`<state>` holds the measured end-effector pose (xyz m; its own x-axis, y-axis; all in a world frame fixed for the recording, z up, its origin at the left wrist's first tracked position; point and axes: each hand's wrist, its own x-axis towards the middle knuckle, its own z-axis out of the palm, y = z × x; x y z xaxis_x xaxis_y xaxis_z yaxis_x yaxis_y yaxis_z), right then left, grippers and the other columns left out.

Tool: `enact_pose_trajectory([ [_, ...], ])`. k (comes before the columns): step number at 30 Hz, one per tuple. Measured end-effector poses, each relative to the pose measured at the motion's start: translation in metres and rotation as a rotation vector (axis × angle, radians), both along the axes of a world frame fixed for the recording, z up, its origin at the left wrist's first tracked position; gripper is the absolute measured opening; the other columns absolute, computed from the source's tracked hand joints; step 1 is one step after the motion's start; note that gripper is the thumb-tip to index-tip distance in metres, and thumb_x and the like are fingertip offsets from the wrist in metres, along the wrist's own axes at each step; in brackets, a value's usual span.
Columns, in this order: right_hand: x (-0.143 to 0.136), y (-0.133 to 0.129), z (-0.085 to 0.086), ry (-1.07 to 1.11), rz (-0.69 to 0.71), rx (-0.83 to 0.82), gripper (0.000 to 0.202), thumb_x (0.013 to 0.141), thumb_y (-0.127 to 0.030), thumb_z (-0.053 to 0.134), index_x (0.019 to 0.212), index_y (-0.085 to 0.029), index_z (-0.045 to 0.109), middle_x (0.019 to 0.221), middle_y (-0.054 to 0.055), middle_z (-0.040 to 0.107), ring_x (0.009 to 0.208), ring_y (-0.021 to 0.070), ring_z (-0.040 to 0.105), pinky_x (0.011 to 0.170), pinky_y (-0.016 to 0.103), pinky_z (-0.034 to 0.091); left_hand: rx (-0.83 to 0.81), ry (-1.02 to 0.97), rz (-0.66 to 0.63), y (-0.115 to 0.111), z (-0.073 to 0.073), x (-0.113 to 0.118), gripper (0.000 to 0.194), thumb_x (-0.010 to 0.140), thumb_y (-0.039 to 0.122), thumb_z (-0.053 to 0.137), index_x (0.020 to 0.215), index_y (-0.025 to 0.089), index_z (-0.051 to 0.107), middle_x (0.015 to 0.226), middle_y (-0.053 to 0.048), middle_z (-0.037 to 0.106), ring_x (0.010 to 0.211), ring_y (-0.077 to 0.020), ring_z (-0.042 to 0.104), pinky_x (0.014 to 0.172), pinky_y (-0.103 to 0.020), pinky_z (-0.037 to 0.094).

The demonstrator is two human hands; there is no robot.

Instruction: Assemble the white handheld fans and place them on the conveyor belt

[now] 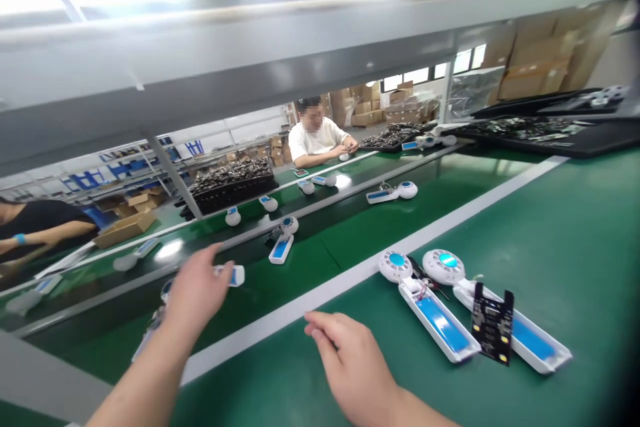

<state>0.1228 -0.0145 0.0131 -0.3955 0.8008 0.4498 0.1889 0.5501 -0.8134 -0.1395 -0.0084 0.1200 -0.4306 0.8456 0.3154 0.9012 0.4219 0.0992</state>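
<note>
My left hand (200, 287) reaches over the green conveyor belt, thumb and index finger apart. Behind its thumb shows the white end of a fan-like device (239, 275); the rest is covered, and contact is unclear. My right hand (353, 360) hovers by the white belt edge, fingers loosely stretched, nothing visible in them. To its right lie two white devices with round vented heads and long handles with blue inlays, one nearer (440, 320) and one behind (535, 340). A black circuit board (493, 323) rests against the rear handle.
More such devices lie along the belt, including one (283, 247) ahead and another (393, 192) farther off. Black trays of parts (590, 137) stand at far right. A grey shelf beam (250, 47) crosses overhead. Across the belt sits a co-worker (320, 140); another person's arm (50, 235) is at left.
</note>
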Motion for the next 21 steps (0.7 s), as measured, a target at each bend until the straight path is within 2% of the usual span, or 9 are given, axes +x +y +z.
enact_pose_trajectory([
  [2, 0.001, -0.001, 0.0, -0.015, -0.003, 0.005, 0.034, 0.093, -0.016, 0.043, 0.116, -0.019, 0.068, 0.098, 0.006, 0.074, 0.09, 0.0209, 0.07, 0.083, 0.033, 0.054, -0.074, -0.052, -0.069, 0.031, -0.016, 0.018, 0.045, 0.096, 0.045, 0.049, 0.132, 0.02, 0.054, 0.128, -0.012, 0.063, 0.113, -0.0273, 0.063, 0.096, -0.043, 0.05],
  [5, 0.002, 0.0, -0.001, -0.05, -0.054, -0.019, 0.03, 0.092, -0.018, 0.046, 0.109, -0.018, 0.071, 0.101, 0.008, 0.074, 0.093, 0.0226, 0.07, 0.085, 0.034, 0.054, -0.166, -0.092, -0.1, 0.072, -0.04, 0.04, 0.04, 0.094, 0.04, 0.059, 0.126, 0.017, 0.056, 0.122, -0.009, 0.063, 0.104, -0.0229, 0.064, 0.09, -0.044, 0.053],
  [8, 0.004, 0.005, 0.001, -0.079, -0.108, -0.045, 0.026, 0.09, -0.018, 0.049, 0.101, -0.02, 0.072, 0.097, 0.007, 0.074, 0.087, 0.0226, 0.07, 0.078, 0.032, 0.055, -0.217, -0.109, -0.107, 0.084, -0.045, 0.048, 0.033, 0.094, 0.035, 0.06, 0.121, 0.016, 0.059, 0.12, -0.008, 0.063, 0.102, -0.0215, 0.064, 0.087, -0.043, 0.054],
  [11, 0.007, 0.011, 0.006, -0.116, -0.193, -0.068, 0.023, 0.089, -0.018, 0.051, 0.097, -0.02, 0.073, 0.09, 0.006, 0.073, 0.081, 0.0224, 0.069, 0.071, 0.031, 0.052, -0.234, -0.101, -0.141, 0.055, -0.039, 0.056, 0.031, 0.094, 0.036, 0.058, 0.118, 0.017, 0.063, 0.114, -0.009, 0.066, 0.099, -0.022, 0.065, 0.087, -0.042, 0.053],
  [14, 0.01, 0.017, 0.011, -0.181, -0.243, -0.087, 0.024, 0.09, -0.021, 0.051, 0.082, -0.022, 0.074, 0.082, 0.006, 0.072, 0.076, 0.0222, 0.067, 0.067, 0.03, 0.048, -0.258, -0.098, -0.227, -0.001, -0.04, 0.075, 0.031, 0.093, 0.039, 0.053, 0.114, 0.026, 0.07, 0.1, -0.008, 0.07, 0.094, -0.0254, 0.068, 0.083, -0.037, 0.051],
  [16, 0.01, 0.02, 0.012, -0.212, -0.242, -0.115, 0.029, 0.092, -0.024, 0.05, 0.074, -0.022, 0.073, 0.076, 0.005, 0.071, 0.072, 0.0214, 0.065, 0.063, 0.03, 0.044, -0.284, -0.102, -0.298, -0.04, -0.046, 0.093, 0.031, 0.091, 0.04, 0.052, 0.113, 0.031, 0.071, 0.092, -0.006, 0.07, 0.086, -0.0247, 0.069, 0.076, -0.034, 0.052],
  [18, 0.009, 0.021, 0.01, -0.225, -0.229, -0.151, 0.027, 0.09, -0.027, 0.054, 0.071, -0.023, 0.073, 0.073, 0.004, 0.07, 0.069, 0.0207, 0.064, 0.062, 0.029, 0.042, -0.306, -0.081, -0.361, -0.071, -0.057, 0.11, 0.035, 0.087, 0.04, 0.054, 0.117, 0.03, 0.07, 0.09, -0.007, 0.071, 0.081, -0.0246, 0.07, 0.07, -0.032, 0.054],
  [21, 0.006, 0.018, 0.006, -0.236, -0.196, -0.191, 0.02, 0.083, -0.023, 0.061, 0.067, -0.023, 0.073, 0.071, 0.003, 0.07, 0.066, 0.0196, 0.063, 0.06, 0.028, 0.04, -0.325, -0.02, -0.466, -0.098, -0.072, 0.125, 0.042, 0.079, 0.041, 0.063, 0.118, 0.027, 0.071, 0.085, -0.009, 0.072, 0.073, -0.0253, 0.071, 0.059, -0.03, 0.056],
])
